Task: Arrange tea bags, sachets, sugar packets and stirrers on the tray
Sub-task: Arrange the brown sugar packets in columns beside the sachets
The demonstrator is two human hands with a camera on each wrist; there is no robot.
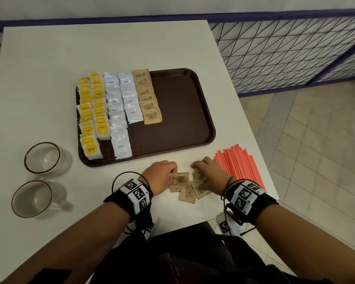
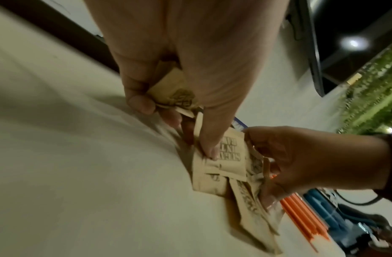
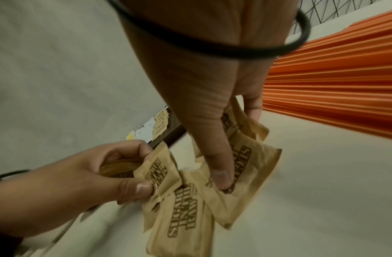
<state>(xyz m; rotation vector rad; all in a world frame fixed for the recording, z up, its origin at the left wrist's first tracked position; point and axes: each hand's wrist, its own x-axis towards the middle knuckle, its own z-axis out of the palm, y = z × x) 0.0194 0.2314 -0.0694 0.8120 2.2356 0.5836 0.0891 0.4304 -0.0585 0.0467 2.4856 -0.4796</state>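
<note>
Both hands are down on the counter [image 1: 49, 68] now, working the loose sugar packets [image 1: 188, 188] that lie in a small overlapping heap just in front of the tray [image 1: 182, 103], between it and the person. The left hand [image 1: 162, 175] pinches one packet between thumb and curled fingers [image 3: 144, 188], with another looking tucked into the palm behind it. The right hand [image 1: 210, 173] has its fingers curled too, thumb pressing down on a packet's face and at least one more caught under the fingers [image 3: 253, 107]; exactly how many it has, I can't tell. On the tray the tea bags [image 1: 92, 113] fill two columns at the left, the white coffee sachets [image 1: 121, 111] two more beside them, and a single column of brown sugar packets stands next, their long axes running across the tray. The bare brown floor to the right of that column is where these loose ones look to be headed, so the carry goes straight forward and slightly left from the heap. Both hands sit about equally near, the left a touch closer to the sugar column. The orange stirrers [image 1: 242, 165] lie in a fanned bundle just right of the right hand, untouched, long axes pointing away from the person.
</note>
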